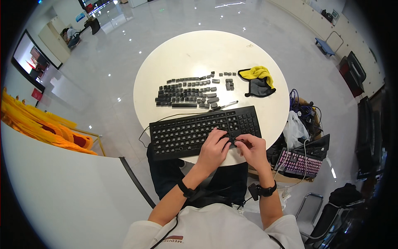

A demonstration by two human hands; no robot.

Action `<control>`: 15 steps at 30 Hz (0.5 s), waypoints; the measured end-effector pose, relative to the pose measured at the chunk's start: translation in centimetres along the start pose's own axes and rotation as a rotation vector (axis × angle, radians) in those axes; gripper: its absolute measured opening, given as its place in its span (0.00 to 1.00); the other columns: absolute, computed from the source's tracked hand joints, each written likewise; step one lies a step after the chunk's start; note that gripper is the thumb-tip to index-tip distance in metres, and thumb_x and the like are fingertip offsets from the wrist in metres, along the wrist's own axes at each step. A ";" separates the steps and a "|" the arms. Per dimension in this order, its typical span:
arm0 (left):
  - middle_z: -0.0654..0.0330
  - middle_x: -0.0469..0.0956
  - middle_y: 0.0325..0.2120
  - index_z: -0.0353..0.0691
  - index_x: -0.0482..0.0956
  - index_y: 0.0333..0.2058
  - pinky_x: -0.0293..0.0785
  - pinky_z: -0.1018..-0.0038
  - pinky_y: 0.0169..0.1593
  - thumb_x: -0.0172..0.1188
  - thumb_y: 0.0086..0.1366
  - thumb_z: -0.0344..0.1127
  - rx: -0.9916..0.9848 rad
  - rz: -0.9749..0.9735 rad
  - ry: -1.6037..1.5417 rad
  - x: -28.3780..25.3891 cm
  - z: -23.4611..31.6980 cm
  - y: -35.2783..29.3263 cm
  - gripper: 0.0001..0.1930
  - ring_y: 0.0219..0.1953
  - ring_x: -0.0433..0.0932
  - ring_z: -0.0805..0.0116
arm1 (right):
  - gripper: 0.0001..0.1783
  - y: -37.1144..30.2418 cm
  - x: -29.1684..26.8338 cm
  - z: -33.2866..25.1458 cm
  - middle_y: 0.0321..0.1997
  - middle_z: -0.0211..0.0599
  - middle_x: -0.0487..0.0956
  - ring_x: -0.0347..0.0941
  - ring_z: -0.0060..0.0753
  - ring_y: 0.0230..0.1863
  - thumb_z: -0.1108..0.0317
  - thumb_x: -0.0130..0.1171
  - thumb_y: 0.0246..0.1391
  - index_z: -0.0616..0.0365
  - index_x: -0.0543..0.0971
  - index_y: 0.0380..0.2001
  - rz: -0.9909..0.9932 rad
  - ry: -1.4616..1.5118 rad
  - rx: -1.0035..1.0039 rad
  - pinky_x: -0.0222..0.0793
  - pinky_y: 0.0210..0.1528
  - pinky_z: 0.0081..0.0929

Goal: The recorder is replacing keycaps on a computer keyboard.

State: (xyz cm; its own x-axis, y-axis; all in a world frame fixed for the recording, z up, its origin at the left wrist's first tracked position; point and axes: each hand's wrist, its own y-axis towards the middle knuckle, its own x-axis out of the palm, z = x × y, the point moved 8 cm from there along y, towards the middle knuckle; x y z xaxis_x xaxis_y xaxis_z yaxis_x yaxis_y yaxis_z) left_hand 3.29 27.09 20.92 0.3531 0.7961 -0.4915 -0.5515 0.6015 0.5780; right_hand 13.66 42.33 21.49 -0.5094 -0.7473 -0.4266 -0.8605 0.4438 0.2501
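Round white table (178, 52), standing on a glossy grey floor (118, 68), seen from above. Along its near edge lies a black keyboard (186, 135), slightly tilted, its near left corner projecting past the rim; rows of uncovered key positions are visible. Left hand (212, 148): fingers bent over the right-hand part of the keyboard; whether they grip anything cannot be told. Right hand (253, 150): just beside it, thumb and forefinger drawn close together over the keyboard's near side near its right end; whether anything is pinched there cannot be told. Loose dark keycaps (184, 105) lie in rows between the keyboard and the table's far edge. Between keycaps and keyboard rests a pen (224, 106); toward the table's right edge lies a yellow-and-grey cloth (261, 88).
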 end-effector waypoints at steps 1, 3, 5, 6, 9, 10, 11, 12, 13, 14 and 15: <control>0.46 0.87 0.52 0.30 0.89 0.44 0.80 0.46 0.73 0.77 0.64 0.25 0.005 -0.005 -0.003 0.1 -0.1 -0.1 0.11 0.59 0.85 0.40 | 0.09 -0.2 0.2 0.9 0.32 0.36 0.89 0.83 0.20 0.31 0.80 0.71 0.68 0.67 0.88 0.50 -0.010 0.102 0.106 0.79 0.33 0.23; 0.46 0.86 0.52 0.29 0.89 0.44 0.80 0.47 0.73 0.76 0.66 0.26 0.008 -0.011 -0.007 0.3 -0.1 -0.1 0.10 0.60 0.85 0.39 | 0.08 -0.4 0.5 1.6 0.31 0.37 0.88 0.84 0.21 0.31 0.80 0.71 0.70 0.68 0.88 0.50 -0.020 0.203 0.216 0.80 0.33 0.24; 0.47 0.87 0.51 0.30 0.90 0.43 0.81 0.46 0.72 0.78 0.63 0.25 0.004 0.017 0.005 0.2 -0.1 0.0 0.11 0.58 0.86 0.41 | 0.08 0.0 0.4 1.3 0.34 0.41 0.89 0.85 0.25 0.31 0.80 0.72 0.69 0.67 0.88 0.49 -0.034 0.098 0.193 0.80 0.33 0.26; 0.47 0.87 0.51 0.30 0.90 0.43 0.81 0.46 0.72 0.78 0.63 0.25 0.003 0.016 0.004 0.2 -0.1 0.1 0.11 0.58 0.86 0.41 | 0.08 0.2 0.5 1.3 0.34 0.41 0.89 0.85 0.25 0.31 0.80 0.72 0.69 0.67 0.88 0.49 -0.033 0.098 0.195 0.80 0.33 0.26; 0.48 0.88 0.50 0.30 0.90 0.43 0.82 0.47 0.71 0.78 0.63 0.25 0.007 0.011 0.022 0.2 0.0 0.2 0.10 0.57 0.86 0.42 | 0.08 1.2 0.4 -1.0 0.33 0.40 0.87 0.84 0.29 0.28 0.80 0.71 0.68 0.66 0.87 0.49 0.042 -0.151 -0.053 0.79 0.32 0.27; 0.48 0.88 0.50 0.30 0.90 0.43 0.82 0.47 0.71 0.77 0.64 0.25 0.004 0.013 0.025 0.3 -0.1 0.2 0.10 0.57 0.86 0.42 | 0.08 1.5 0.5 -2.1 0.34 0.42 0.86 0.84 0.36 0.30 0.80 0.72 0.67 0.65 0.87 0.48 0.027 -0.233 -0.124 0.80 0.34 0.30; 0.49 0.88 0.50 0.30 0.90 0.43 0.82 0.47 0.71 0.77 0.64 0.25 0.000 0.015 0.029 0.3 -0.1 0.2 0.10 0.57 0.86 0.43 | 0.08 1.7 0.7 -3.1 0.36 0.45 0.85 0.85 0.44 0.33 0.80 0.72 0.66 0.65 0.87 0.47 0.012 -0.315 -0.195 0.80 0.36 0.34; 0.49 0.88 0.50 0.30 0.90 0.43 0.82 0.47 0.71 0.77 0.64 0.25 -0.001 0.016 0.029 0.3 -0.1 0.2 0.10 0.57 0.86 0.43 | 0.08 1.8 0.6 -3.3 0.36 0.45 0.85 0.85 0.44 0.33 0.80 0.72 0.66 0.65 0.87 0.47 0.011 -0.315 -0.196 0.80 0.36 0.34; 0.49 0.88 0.49 0.30 0.90 0.43 0.83 0.47 0.71 0.77 0.64 0.25 0.001 0.016 0.022 0.2 -0.1 0.3 0.10 0.57 0.86 0.43 | 0.08 1.9 0.7 -3.5 0.36 0.46 0.85 0.84 0.48 0.35 0.80 0.72 0.66 0.64 0.86 0.47 -0.006 -0.312 -0.202 0.80 0.38 0.37; 0.49 0.88 0.49 0.30 0.90 0.43 0.83 0.47 0.71 0.77 0.64 0.25 0.003 0.016 0.015 0.2 0.0 0.3 0.10 0.56 0.86 0.43 | 0.09 2.0 0.8 -3.6 0.37 0.47 0.84 0.83 0.52 0.37 0.80 0.72 0.65 0.64 0.86 0.47 -0.023 -0.308 -0.208 0.79 0.40 0.40; 0.49 0.88 0.49 0.30 0.90 0.43 0.83 0.47 0.71 0.77 0.64 0.25 0.003 0.016 0.016 0.2 0.0 0.3 0.10 0.56 0.86 0.43 | 0.09 2.0 0.9 -3.7 0.37 0.47 0.84 0.83 0.52 0.37 0.80 0.72 0.65 0.64 0.86 0.47 -0.023 -0.307 -0.209 0.79 0.40 0.40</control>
State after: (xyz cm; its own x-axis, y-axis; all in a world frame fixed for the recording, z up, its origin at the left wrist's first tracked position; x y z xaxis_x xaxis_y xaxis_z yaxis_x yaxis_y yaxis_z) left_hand 3.21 27.45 21.05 0.3318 0.8045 -0.4926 -0.5549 0.5887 0.5877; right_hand 11.42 40.74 24.79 -0.4927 -0.5588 -0.6671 -0.8699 0.2944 0.3958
